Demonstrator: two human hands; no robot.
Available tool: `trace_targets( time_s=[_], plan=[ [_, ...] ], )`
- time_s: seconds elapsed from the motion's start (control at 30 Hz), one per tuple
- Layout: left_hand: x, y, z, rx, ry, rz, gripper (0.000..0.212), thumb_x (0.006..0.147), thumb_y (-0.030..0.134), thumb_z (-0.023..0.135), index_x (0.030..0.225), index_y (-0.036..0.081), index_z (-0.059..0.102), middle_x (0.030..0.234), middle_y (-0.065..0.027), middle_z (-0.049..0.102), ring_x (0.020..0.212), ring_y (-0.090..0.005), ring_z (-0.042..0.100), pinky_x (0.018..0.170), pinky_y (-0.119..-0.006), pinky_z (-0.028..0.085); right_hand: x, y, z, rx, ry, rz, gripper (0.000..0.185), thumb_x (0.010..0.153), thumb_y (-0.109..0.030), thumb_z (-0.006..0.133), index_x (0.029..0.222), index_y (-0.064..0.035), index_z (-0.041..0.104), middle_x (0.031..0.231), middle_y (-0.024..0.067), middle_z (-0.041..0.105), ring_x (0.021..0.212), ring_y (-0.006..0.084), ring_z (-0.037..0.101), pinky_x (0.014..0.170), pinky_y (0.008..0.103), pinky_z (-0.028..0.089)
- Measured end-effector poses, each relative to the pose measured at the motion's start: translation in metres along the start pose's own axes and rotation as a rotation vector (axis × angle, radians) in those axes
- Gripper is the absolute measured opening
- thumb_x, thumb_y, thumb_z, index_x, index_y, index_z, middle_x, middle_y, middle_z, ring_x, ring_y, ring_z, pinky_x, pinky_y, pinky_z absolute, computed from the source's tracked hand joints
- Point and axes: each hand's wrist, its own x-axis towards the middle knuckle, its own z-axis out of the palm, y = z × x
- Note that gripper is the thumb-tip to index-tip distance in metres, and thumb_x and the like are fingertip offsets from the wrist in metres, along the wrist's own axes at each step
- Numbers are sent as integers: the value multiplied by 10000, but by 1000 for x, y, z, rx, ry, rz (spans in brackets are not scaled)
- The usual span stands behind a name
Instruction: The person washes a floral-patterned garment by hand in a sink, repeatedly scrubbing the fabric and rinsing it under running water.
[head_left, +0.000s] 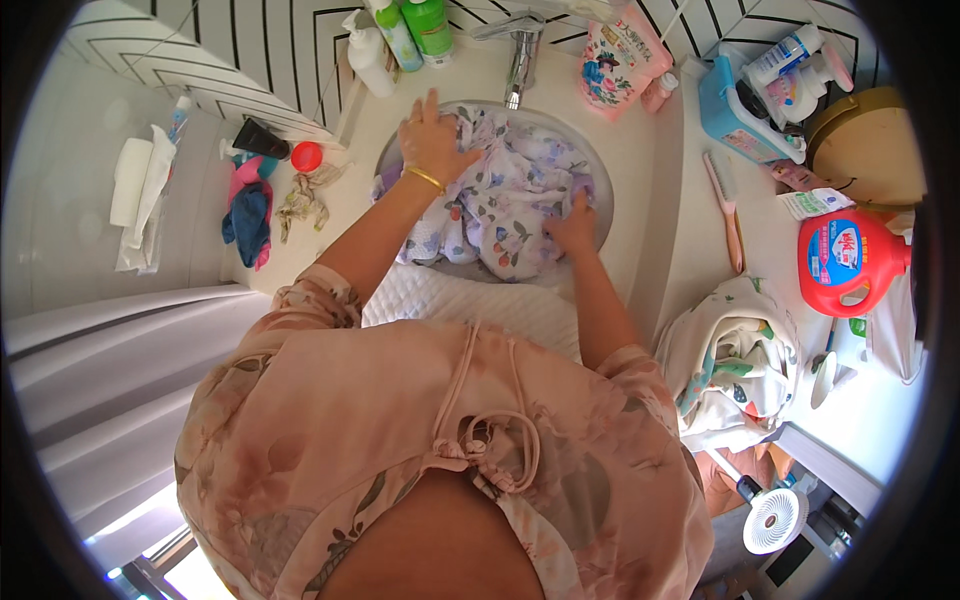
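Note:
White fabric with a purple floral print (517, 202) lies bunched in the round washbasin (604, 238), beneath the chrome faucet (520, 64). My left hand (436, 146), with a gold bangle at its wrist, is over the basin's left side. Its fingers are spread and point towards the back wall; whether they touch the fabric is not clear. At the right side of the basin my right hand (576, 225) rests against the fabric, thumb and forefinger apart. Its other fingers are hidden, so a grip cannot be made out. White quilted fabric (465, 296) lies along the front of the basin.
Pump and squeeze bottles (369, 56) stand behind the basin, with a pink refill pouch (619, 64) at back right. Rightward are a pink-handled brush (726, 210), a blue basket (739, 112), a red detergent jug (851, 259) and bundled cloth (735, 360). Small cloths (251, 214) lie left.

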Motion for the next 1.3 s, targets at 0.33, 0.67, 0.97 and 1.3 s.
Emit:
trace_targets(
  time_s=[0.33,0.67,0.97,1.3],
  plan=[
    [10,20,42,191,-311,667,788,487,395,749,1161,142,429,1192,-56,455,1131,-212,397,962,-490,243,-6,-44,-86,522,-611,-58,255,754,-218,586,917,-22,587,886,105,607,774,248,571,696,303,450],
    [29,57,66,-728,-719,414,578,620,287,674,1088,27,456,973,-190,546,859,-352,534,752,-376,432,3,-9,-45,1957,-389,808,363,837,-245,471,1120,-18,474,1128,118,521,1067,287,470,909,407,371],
    [-5,72,125,-336,-473,365,514,659,133,620,1109,38,390,953,-216,534,892,-354,527,763,-412,428,10,-29,26,-31,23,328,381,718,-263,582,980,5,512,991,192,557,903,342,540,767,413,427],
    [36,60,173,-377,-1172,46,407,758,285,526,1099,66,488,1034,-167,550,913,-293,544,792,-358,422,75,29,72,-393,-295,43,291,743,-243,538,925,-18,568,1041,187,537,918,343,532,778,428,426]
  ],
)
